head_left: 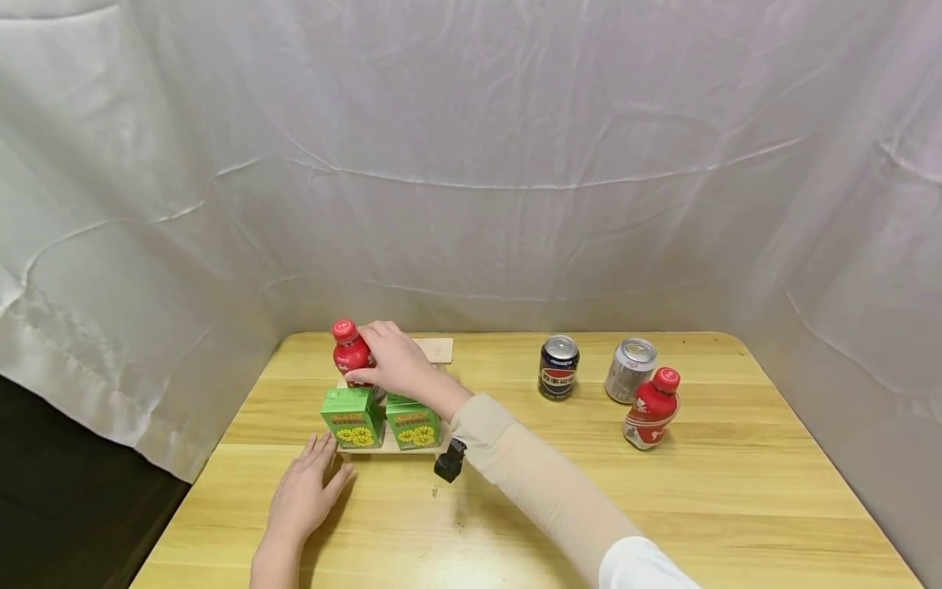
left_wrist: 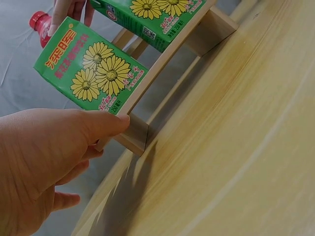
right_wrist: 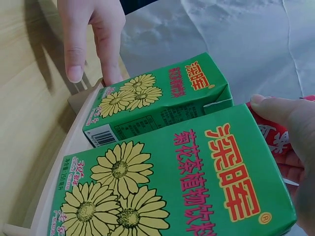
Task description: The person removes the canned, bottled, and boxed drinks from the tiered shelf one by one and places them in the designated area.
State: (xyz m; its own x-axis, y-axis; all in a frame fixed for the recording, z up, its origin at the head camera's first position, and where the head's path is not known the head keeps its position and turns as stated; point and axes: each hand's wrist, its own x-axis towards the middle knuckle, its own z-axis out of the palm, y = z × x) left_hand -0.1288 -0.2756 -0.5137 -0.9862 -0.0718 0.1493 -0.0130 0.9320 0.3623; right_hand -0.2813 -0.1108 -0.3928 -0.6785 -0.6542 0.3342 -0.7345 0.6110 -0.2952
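My right hand [head_left: 397, 360] grips a small red bottle [head_left: 352, 348] at the back left of a low wooden rack [head_left: 393, 447]. Thumb and fingers lie around its upper body, below the red cap. Two green drink cartons with yellow flowers stand at the front of the rack, a left carton [head_left: 352, 419] and a right carton [head_left: 414, 425]; they hide the bottle's base from the wrist cameras. Beside the rack's front left corner is my left hand [head_left: 303, 491], its fingers extended. In the left wrist view, its thumb [left_wrist: 110, 123] lies at the rack's corner.
On the right of the table [head_left: 559, 499] stand a dark blue can [head_left: 558, 372], a silver can [head_left: 628, 376] and another red bottle [head_left: 651, 413]. A pale wooden piece [head_left: 436, 350] shows behind the rack. Grey cloth [head_left: 515, 229] hangs behind the table.
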